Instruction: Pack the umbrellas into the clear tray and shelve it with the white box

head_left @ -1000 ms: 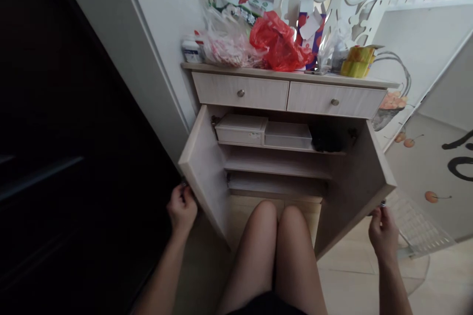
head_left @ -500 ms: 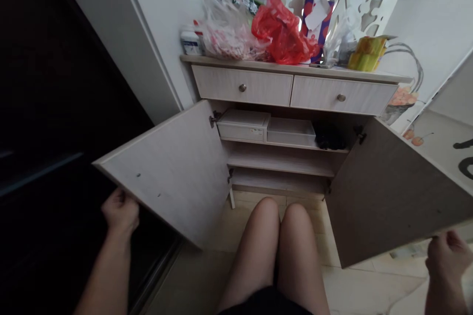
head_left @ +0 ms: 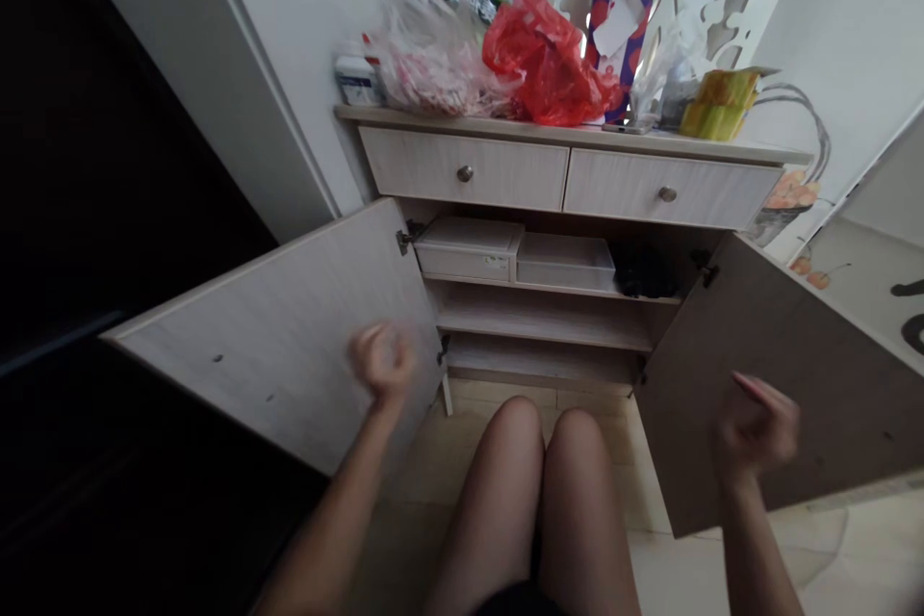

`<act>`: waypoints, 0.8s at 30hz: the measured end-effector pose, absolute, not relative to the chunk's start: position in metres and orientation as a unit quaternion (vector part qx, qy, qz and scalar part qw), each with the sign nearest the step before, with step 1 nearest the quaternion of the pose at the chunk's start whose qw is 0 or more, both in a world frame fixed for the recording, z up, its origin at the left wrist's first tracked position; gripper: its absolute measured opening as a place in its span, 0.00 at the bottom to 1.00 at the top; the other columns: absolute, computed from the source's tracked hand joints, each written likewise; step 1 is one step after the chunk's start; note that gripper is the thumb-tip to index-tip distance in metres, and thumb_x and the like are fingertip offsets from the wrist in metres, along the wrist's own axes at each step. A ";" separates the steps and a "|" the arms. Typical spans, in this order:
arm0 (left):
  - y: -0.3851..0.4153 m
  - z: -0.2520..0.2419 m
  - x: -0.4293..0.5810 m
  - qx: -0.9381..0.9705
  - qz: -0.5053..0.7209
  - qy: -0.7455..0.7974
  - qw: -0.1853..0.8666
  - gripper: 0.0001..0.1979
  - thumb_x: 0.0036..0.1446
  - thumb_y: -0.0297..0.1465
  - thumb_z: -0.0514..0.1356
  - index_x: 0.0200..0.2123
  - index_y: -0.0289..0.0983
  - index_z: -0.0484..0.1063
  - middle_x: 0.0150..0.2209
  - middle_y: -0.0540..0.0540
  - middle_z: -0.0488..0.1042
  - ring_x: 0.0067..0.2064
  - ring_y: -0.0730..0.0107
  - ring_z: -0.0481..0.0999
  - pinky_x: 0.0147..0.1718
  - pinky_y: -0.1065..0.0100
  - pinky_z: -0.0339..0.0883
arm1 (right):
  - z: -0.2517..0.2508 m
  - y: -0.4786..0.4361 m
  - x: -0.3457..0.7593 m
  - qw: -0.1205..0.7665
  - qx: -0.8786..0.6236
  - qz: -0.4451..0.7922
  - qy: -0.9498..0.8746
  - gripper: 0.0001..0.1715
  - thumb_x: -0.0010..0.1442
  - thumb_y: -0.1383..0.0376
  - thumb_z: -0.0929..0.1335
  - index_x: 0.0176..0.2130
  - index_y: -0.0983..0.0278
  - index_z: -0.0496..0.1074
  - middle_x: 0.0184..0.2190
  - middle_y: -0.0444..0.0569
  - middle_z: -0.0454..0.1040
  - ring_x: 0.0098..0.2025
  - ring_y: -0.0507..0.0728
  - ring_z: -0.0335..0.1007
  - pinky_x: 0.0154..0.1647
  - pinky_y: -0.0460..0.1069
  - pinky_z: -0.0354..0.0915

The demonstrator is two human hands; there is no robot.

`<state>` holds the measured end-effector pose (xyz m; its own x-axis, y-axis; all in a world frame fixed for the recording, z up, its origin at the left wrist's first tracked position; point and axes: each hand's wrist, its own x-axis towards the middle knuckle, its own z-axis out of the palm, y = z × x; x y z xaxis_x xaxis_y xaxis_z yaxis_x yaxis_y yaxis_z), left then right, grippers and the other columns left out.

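Both doors of a pale wooden cabinet (head_left: 577,342) stand open before me. My left hand (head_left: 382,361), blurred, is curled into a loose fist in front of the left door (head_left: 289,327), with nothing visible in it. In front of the right door (head_left: 722,356) is my right hand (head_left: 761,428), also blurred; its fingers are half bent and apart, one fingertip sticks out, and it holds nothing. Inside, the upper shelf carries a white lidded box (head_left: 466,248), a clear shallow tray (head_left: 565,260) and a dark bundle (head_left: 645,269).
Two closed drawers with round knobs (head_left: 465,174) sit above the doors. A red plastic bag (head_left: 545,63), a clear bag (head_left: 440,67), a white jar (head_left: 357,80), a purple box (head_left: 621,38) and a yellow package (head_left: 722,106) crowd the top. My knees (head_left: 520,433) are close to the cabinet.
My hands have let go of the door edges and moved inward, toward the cabinet. The left door has swung a little wider; the right door looks much the same.
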<state>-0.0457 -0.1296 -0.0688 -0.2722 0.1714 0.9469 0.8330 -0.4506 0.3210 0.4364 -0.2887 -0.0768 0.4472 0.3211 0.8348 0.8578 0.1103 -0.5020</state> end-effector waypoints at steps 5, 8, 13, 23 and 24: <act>-0.022 -0.035 0.064 -0.805 -0.437 -0.388 0.107 0.09 0.61 0.34 0.59 0.41 0.40 0.76 0.43 0.38 0.79 0.51 0.52 0.73 0.51 0.52 0.63 | -0.038 -0.142 0.390 0.443 -0.569 -0.158 -0.674 0.19 0.70 0.61 0.58 0.46 0.62 0.76 0.46 0.56 0.77 0.45 0.60 0.71 0.48 0.55 0.63; 0.026 -0.020 0.109 -0.872 -0.321 -0.357 0.094 0.10 0.58 0.27 0.59 0.43 0.37 0.77 0.45 0.36 0.78 0.51 0.52 0.72 0.51 0.53 0.62 | -0.030 -0.070 0.390 0.359 -0.615 -0.127 -0.691 0.18 0.70 0.65 0.60 0.52 0.70 0.73 0.51 0.60 0.75 0.43 0.56 0.68 0.44 0.50 0.60; 0.062 -0.014 0.143 -0.875 -0.265 -0.396 0.087 0.10 0.57 0.22 0.56 0.30 0.36 0.77 0.31 0.37 0.77 0.46 0.53 0.72 0.52 0.52 0.59 | -0.032 -0.017 0.401 0.335 -0.646 -0.091 -0.679 0.17 0.69 0.62 0.65 0.43 0.74 0.76 0.34 0.52 0.76 0.31 0.49 0.63 0.35 0.46 0.55; 0.015 -0.022 0.116 -0.881 -0.292 -0.363 0.082 0.13 0.61 0.23 0.53 0.33 0.38 0.77 0.35 0.37 0.76 0.46 0.53 0.72 0.49 0.53 0.60 | -0.041 -0.056 0.420 0.348 -0.609 -0.094 -0.707 0.21 0.71 0.60 0.60 0.38 0.68 0.77 0.32 0.52 0.74 0.34 0.53 0.65 0.35 0.47 0.56; 0.001 -0.025 0.109 -0.881 -0.300 -0.355 0.085 0.13 0.62 0.24 0.53 0.34 0.38 0.77 0.35 0.38 0.77 0.45 0.53 0.72 0.48 0.53 0.60 | -0.044 -0.070 0.420 0.345 -0.600 -0.102 -0.715 0.20 0.71 0.61 0.60 0.39 0.67 0.77 0.34 0.53 0.75 0.36 0.54 0.66 0.36 0.47 0.57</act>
<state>0.1091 0.0010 -0.0249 0.5676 0.5745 0.5898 0.6769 -0.7334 0.0629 0.4199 -0.0704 -0.0444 -0.0423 0.7866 0.6160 0.9274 0.2603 -0.2687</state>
